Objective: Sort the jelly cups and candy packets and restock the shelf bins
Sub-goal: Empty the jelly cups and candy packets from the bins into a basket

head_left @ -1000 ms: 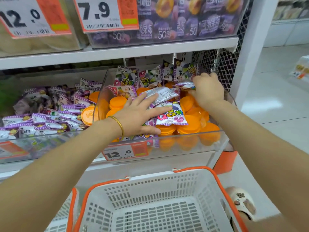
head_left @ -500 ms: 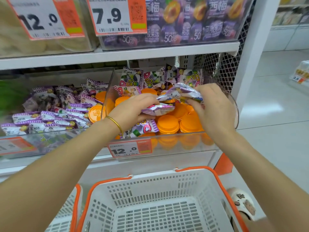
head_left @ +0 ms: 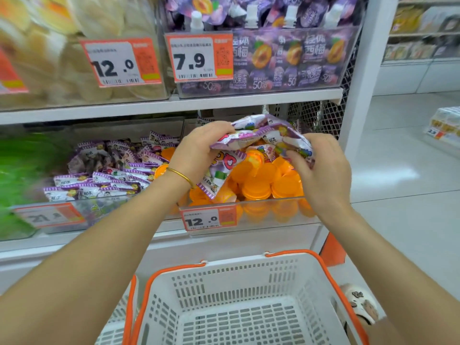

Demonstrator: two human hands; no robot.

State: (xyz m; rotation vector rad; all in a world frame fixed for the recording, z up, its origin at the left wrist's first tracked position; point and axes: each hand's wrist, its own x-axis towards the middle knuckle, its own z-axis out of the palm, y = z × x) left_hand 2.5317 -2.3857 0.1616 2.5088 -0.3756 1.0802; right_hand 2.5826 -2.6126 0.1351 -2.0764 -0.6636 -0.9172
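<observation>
**Item:** candy packets (head_left: 263, 136), purple and white, several in one loose bundle

**Location:** in the air over the right bin (head_left: 273, 215), above the orange jelly cups (head_left: 258, 181) and not resting on them. One more packet (head_left: 214, 181) hangs lower, under the left wrist, with its tip down among the cups

**Grip:** left hand (head_left: 199, 150) curled over the bundle's left end. Right hand (head_left: 321, 170) pinches the right end with bent fingers. Both hands are grasping packets

**Change:** a second ago the left hand lay flat on packets spread over the cups, and the right hand reached to the back of the bin. Half a second ago both hands were gathering. The bundle is now bigger and lifted clear, and the cup lids that were covered show bare

**Reading:** the stray packets look mostly culled from the cup bin, apart from the dangling one. The bundle probably belongs in the left bin (head_left: 74, 215), where similar packets (head_left: 112, 170) already lie. An orange cup (head_left: 161, 170) seems to sit at that bin's right edge and would need moving back

**Surroundings:** price tag (head_left: 207, 220) reading 12.0 on the right bin's front. White basket (head_left: 321, 265) with an orange rim stands below
</observation>
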